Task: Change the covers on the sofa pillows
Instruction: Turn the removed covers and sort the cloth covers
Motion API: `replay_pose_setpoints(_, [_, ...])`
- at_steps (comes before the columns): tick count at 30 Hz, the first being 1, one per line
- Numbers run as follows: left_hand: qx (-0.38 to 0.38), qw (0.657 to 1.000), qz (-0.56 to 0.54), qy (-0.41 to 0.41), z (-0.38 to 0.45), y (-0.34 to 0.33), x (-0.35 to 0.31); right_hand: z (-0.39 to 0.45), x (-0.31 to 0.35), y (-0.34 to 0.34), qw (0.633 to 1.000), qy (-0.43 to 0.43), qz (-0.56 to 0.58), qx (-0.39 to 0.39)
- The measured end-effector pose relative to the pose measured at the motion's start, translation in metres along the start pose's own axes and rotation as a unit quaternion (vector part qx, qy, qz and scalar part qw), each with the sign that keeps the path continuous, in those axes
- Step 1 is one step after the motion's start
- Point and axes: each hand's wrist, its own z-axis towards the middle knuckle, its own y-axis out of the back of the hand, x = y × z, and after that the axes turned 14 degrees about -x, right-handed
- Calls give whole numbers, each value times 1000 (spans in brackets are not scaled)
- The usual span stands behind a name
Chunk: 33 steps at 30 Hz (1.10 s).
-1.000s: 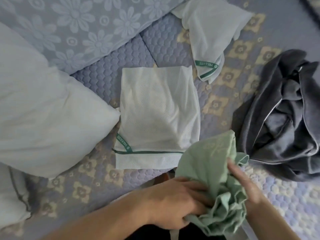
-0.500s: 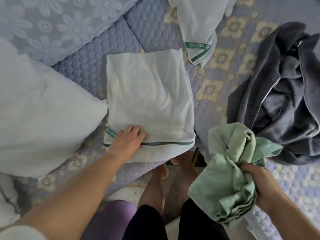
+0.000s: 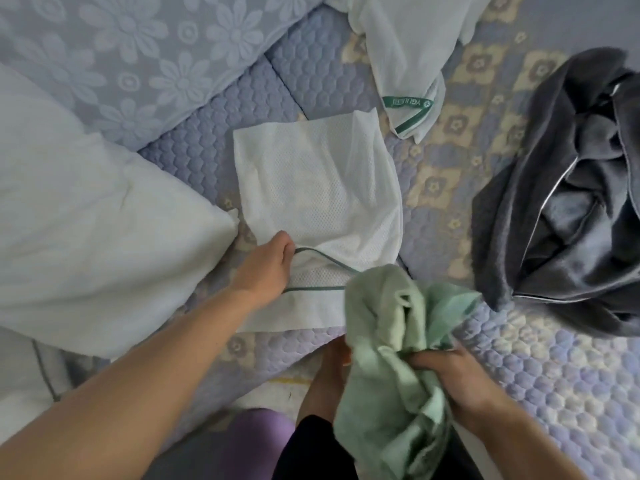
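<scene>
Quilted lilac sofa cover [image 3: 540, 382] with cream flower squares serves as the working surface, a paler floral throw [image 3: 114, 46] banked at eleven o'clock; item one, white mesh bag [image 3: 322, 188], lies flat at the centre, long axis running twelve to six, its green-piped opening at the six o'clock end, nearest the person; item two, left hand [image 3: 266, 268], sits at the bag's seven o'clock corner, fingers curled on the upper layer at the piping and lifting it into an arch, so the mouth gapes; item three, right hand [image 3: 457, 379], at five o'clock from the bag, closed round a bunched green cover [image 3: 391, 341], whose upper folds overlap the bag's five o'clock corner; item four, bare white pillow [image 3: 86, 220], at nine o'clock, one corner just beside the bag's edge; item five, second white mesh bag [image 3: 401, 50], crumpled at one o'clock, well apart from both hands; item six, dark grey cover [image 3: 571, 209], heaped at three o'clock. Governing relation: the bag's mouth faces the hands, and the green cover lies just to its right, so the load, by my judgement, would travel toward eleven o'clock into the opening; left hand is nearer the mouth and seems placed to hold it apart; whether the green cover is destined for the bag cannot be confirmed.
</scene>
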Motion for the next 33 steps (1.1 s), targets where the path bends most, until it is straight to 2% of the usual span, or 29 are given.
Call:
replay_pose_setpoints(2, [25,999,-16,-11,-4,11,-11,3,-6,-34,998,12,-15,66])
replay_pose_setpoints(4, [28,999,12,-28,-7,20,-18,11,-11,-66,991,48,-83,96])
replay_pose_setpoints(6, [-13,999,14,-39,-13,27,-22,27,-19,-97,964,115,-193,139])
replay_pose_setpoints(8, [-61,996,-48,-33,-19,33,-25,41,-18,-122,929,174,-280,169])
replay_pose_setpoints(10, [-97,992,-65,-46,-25,38,-24,54,-9,-136,921,214,-298,134])
replay_pose_setpoints(12, [-110,991,-61,-49,-30,38,-13,71,6,-129,956,206,-199,59])
replay_pose_setpoints(14, [-94,993,-71,-32,-34,38,4,84,17,-114,992,119,-28,15])
replay_pose_setpoints(16, [-61,997,-11,-44,-40,38,18,86,28,-107,993,23,115,10])
replay_pose_setpoints(17, [-47,998,24,-46,-43,36,22,85,31,-104,989,-7,150,-2])
replay_pose_setpoints(19, [-50,997,44,-30,-49,34,25,74,36,-102,986,-41,158,-24])
replay_pose_setpoints(20, [-57,998,24,-17,-52,33,25,66,39,-105,987,-37,153,-8])
replay_pose_setpoints(22, [-70,993,-91,21,-58,35,15,57,45,-114,988,-29,145,55])
replay_pose_setpoints(24, [-80,979,-187,17,-62,39,4,59,50,-127,995,11,57,81])
replay_pose_setpoints(26, [-68,980,-186,3,-61,42,-3,60,56,-138,984,110,-73,118])
replay_pose_setpoints(28, [-16,988,-155,6,-58,45,-2,68,61,-144,968,135,-144,152])
replay_pose_setpoints(30, [22,989,-146,17,-59,48,3,76,68,-147,983,113,-66,130])
replay_pose_setpoints(32, [26,988,-150,28,-63,53,7,85,78,-145,989,70,117,63])
replay_pose_setpoints(33, [15,987,-157,36,-66,56,6,90,82,-143,976,46,210,28])
